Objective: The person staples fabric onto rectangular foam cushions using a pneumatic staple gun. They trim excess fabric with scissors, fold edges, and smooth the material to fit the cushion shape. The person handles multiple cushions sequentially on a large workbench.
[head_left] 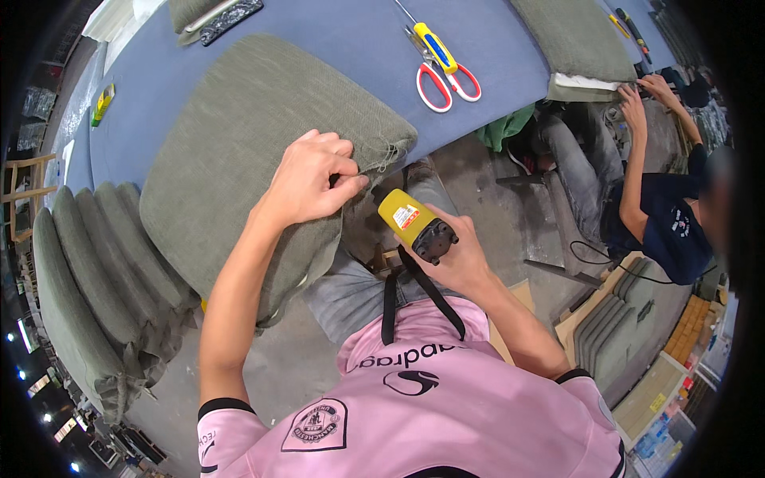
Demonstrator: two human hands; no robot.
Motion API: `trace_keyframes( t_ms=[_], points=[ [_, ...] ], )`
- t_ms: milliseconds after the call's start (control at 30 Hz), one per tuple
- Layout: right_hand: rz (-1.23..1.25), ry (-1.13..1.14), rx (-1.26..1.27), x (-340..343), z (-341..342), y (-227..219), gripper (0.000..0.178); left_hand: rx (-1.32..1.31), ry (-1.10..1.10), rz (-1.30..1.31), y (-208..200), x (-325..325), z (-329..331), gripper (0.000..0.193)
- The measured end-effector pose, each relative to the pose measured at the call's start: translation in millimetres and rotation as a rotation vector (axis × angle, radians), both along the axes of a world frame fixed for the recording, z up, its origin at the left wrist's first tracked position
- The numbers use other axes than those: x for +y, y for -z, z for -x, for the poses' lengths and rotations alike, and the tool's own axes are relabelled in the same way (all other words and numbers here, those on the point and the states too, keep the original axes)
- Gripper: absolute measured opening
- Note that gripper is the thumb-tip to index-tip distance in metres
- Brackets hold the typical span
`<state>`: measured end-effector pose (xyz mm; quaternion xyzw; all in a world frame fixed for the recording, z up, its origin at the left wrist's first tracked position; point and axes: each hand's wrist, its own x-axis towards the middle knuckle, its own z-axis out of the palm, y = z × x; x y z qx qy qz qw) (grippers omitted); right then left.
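Note:
A grey-green fabric-covered cushion panel lies on the blue table, its near edge overhanging toward me. My left hand is closed at that edge, thumb and fingers pinching the fabric cover. Loose frayed threads hang from the cover's right corner. In my right hand is a yellow-and-black staple gun, its nose pointing at the panel's edge just right of my left hand. The nose is partly hidden, so I cannot tell whether it touches the fabric.
On the blue table lie red-and-white scissors and a yellow-handled screwdriver. Several covered panels stand stacked at left. A co-worker at right handles another panel. A black cable hangs near them.

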<state>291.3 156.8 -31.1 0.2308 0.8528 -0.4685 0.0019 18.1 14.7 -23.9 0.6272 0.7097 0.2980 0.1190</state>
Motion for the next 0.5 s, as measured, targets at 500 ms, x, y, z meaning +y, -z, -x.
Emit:
trace_keyframes(
  t_ms=[500],
  points=[
    [-0.093, 0.012, 0.310, -10, 3, 38, 0.058, 0.022, -0.004, -0.066, 9, 3, -7, 0.036]
  ],
)
